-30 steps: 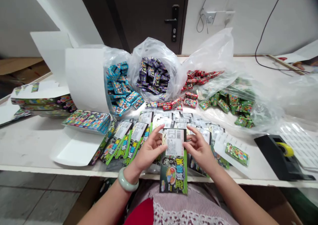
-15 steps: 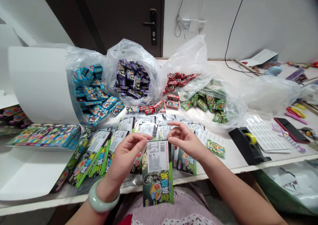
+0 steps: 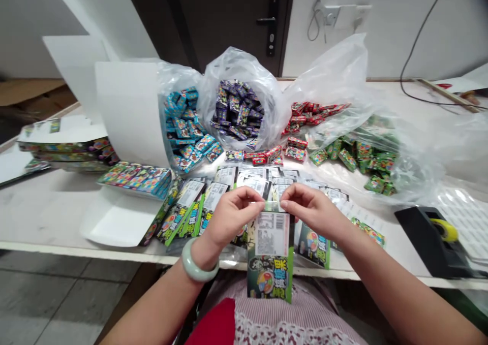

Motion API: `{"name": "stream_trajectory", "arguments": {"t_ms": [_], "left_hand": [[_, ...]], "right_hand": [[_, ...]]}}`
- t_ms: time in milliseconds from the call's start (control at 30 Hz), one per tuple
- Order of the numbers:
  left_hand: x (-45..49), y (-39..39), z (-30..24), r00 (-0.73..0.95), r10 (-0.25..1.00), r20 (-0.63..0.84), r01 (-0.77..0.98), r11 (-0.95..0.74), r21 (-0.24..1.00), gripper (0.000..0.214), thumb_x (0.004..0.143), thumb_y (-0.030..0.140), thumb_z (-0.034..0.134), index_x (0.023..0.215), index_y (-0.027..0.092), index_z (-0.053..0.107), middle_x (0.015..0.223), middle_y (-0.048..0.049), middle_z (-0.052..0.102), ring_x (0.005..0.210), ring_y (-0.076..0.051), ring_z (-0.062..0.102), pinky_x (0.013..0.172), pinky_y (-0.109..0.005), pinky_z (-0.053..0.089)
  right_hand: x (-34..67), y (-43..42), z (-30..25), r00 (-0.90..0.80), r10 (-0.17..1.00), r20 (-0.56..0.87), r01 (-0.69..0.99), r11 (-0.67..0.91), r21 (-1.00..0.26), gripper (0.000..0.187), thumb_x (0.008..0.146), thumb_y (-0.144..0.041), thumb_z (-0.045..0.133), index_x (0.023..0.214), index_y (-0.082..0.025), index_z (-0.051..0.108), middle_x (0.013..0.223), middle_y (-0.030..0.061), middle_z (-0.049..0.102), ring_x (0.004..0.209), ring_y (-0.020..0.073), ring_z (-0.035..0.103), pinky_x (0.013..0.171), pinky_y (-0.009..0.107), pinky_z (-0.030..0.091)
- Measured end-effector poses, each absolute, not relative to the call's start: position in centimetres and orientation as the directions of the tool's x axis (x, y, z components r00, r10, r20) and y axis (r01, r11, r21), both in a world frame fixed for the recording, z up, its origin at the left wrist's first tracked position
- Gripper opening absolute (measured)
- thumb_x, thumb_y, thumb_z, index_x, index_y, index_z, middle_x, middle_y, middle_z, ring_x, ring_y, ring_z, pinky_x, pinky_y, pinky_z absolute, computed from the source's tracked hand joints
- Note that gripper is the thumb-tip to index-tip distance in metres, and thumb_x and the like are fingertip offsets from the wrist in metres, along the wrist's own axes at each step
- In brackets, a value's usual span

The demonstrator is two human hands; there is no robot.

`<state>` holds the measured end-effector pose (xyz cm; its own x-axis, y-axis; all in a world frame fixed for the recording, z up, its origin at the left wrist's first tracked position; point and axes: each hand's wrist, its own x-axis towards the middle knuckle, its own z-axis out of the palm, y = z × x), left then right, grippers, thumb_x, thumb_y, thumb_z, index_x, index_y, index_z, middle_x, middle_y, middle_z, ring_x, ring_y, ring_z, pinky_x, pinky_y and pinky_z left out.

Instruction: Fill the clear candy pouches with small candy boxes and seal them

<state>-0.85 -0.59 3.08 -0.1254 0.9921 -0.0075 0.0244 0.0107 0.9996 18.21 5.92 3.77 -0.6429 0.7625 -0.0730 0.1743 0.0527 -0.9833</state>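
Note:
Both my hands pinch the top edge of a black-and-green candy packet [image 3: 269,253], which hangs over the table's front edge. My left hand [image 3: 231,217] holds its left corner and my right hand [image 3: 312,210] its right corner. The packet's white barcode label faces me. A jade bangle [image 3: 199,260] circles my left wrist. Under my hands lie overlapping packets [image 3: 186,210] of the same kind, and my hands hide part of them.
Behind the packets, plastic bags hold blue boxes [image 3: 186,126], purple boxes [image 3: 236,116], red packs [image 3: 305,116] and green packs [image 3: 368,157]. White card [image 3: 127,111] curves at left beside stacked boxes [image 3: 64,154]. A black tape dispenser [image 3: 432,241] sits at right.
My fingers have closed from either side of the packet onto its top edge. The packet now hangs between both hands, and the view has swung left and back since the previous frame.

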Motion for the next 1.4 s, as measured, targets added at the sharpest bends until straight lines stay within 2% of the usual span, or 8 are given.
{"name": "stream_trajectory", "arguments": {"t_ms": [167,467,567,667,800,967,1200,1400], "left_hand": [[-1.6,-1.5,3.1,0.055,0.988,0.145,0.053,-0.148,0.988,0.011,0.084,0.021,0.062,0.075,0.017,0.067,0.081,-0.0038,0.066,0.08,-0.014,0.061,0.076,-0.028,0.049],[-2.1,-2.2,1.4,0.06,0.984,0.167,0.075,-0.171,0.982,0.007,0.083,0.017,0.065,0.09,0.02,0.067,0.087,-0.0029,0.065,0.084,-0.013,0.061,0.076,-0.025,0.049],[-1.9,-1.9,1.4,0.053,0.984,0.17,0.145,-0.176,0.974,0.005,0.085,0.019,0.063,0.088,0.02,0.067,0.085,-0.0026,0.064,0.083,-0.013,0.062,0.075,-0.023,0.05],[-2.5,-1.5,1.1,0.029,0.984,0.177,0.214,-0.179,0.96,0.005,0.087,0.021,0.061,0.087,0.021,0.066,0.086,-0.0022,0.065,0.082,-0.013,0.063,0.073,-0.02,0.051],[-3.7,-0.7,-0.1,-0.018,0.982,0.19,0.338,-0.173,0.925,0.005,0.087,0.025,0.061,0.087,0.024,0.065,0.089,-0.0011,0.065,0.083,-0.013,0.063,0.072,-0.016,0.051],[-4.0,0.0,-0.6,-0.02,0.983,0.183,0.409,-0.159,0.899,0.008,0.086,0.03,0.06,0.084,0.024,0.065,0.088,-0.0007,0.066,0.082,-0.014,0.064,0.069,-0.015,0.052],[-4.3,0.0,-2.3,-0.176,0.983,0.054,0.404,0.022,0.915,0.01,0.082,0.036,0.066,0.087,0.027,0.064,0.097,0.0043,0.066,0.088,-0.012,0.063,0.073,-0.014,0.05],[-4.1,0.8,-3.3,-0.153,0.978,0.14,0.424,-0.063,0.904,0.013,0.08,0.036,0.067,0.088,0.026,0.065,0.096,0.0042,0.066,0.089,-0.015,0.063,0.073,-0.019,0.049]], "right_hand": [[18.9,5.5,4.4,-0.701,0.704,-0.111,0.198,0.043,-0.979,0.017,0.089,-0.034,0.057,0.079,-0.02,0.058,0.073,-0.0011,0.056,0.064,0.0113,0.052,0.055,0.024,0.045],[19.3,3.0,1.9,-0.613,0.748,0.252,0.148,0.423,-0.894,0.006,0.091,-0.021,0.057,0.094,-0.023,0.061,0.099,0.0047,0.062,0.096,0.0161,0.058,0.079,0.032,0.049],[19.4,3.9,1.4,-0.644,0.741,0.187,0.146,0.359,-0.922,0.009,0.089,-0.023,0.06,0.097,-0.023,0.063,0.103,0.0047,0.064,0.097,0.0158,0.061,0.077,0.03,0.051],[21.3,8.9,0.4,-0.628,0.778,-0.008,0.372,0.291,-0.881,0.018,0.085,-0.022,0.065,0.103,-0.024,0.067,0.105,0.0018,0.068,0.094,0.0147,0.064,0.08,0.029,0.052],[27.6,19.2,-1.4,-0.101,0.995,0.014,0.712,0.082,-0.697,0.019,0.094,-0.018,0.05,0.103,-0.016,0.067,0.108,0.0098,0.068,0.105,0.0209,0.061,0.095,0.041,0.047],[32.6,26.7,-2.8,0.099,0.992,0.081,0.789,-0.029,-0.614,0.025,0.092,-0.031,0.059,0.112,-0.016,0.061,0.12,0.0085,0.061,0.106,0.0224,0.06,0.093,0.046,0.048],[36.9,19.6,-3.0,-0.005,1.0,0.024,0.792,0.018,-0.61,0.022,0.088,-0.028,0.056,0.103,-0.019,0.069,0.09,0.0027,0.072,0.078,0.0157,0.065,0.074,0.027,0.05],[40.8,11.2,-5.2,0.049,0.998,-0.042,0.868,-0.064,-0.493,0.016,0.084,-0.021,0.059,0.09,-0.016,0.073,0.093,0.0091,0.07,0.086,0.0213,0.063,0.079,0.031,0.045]]}}
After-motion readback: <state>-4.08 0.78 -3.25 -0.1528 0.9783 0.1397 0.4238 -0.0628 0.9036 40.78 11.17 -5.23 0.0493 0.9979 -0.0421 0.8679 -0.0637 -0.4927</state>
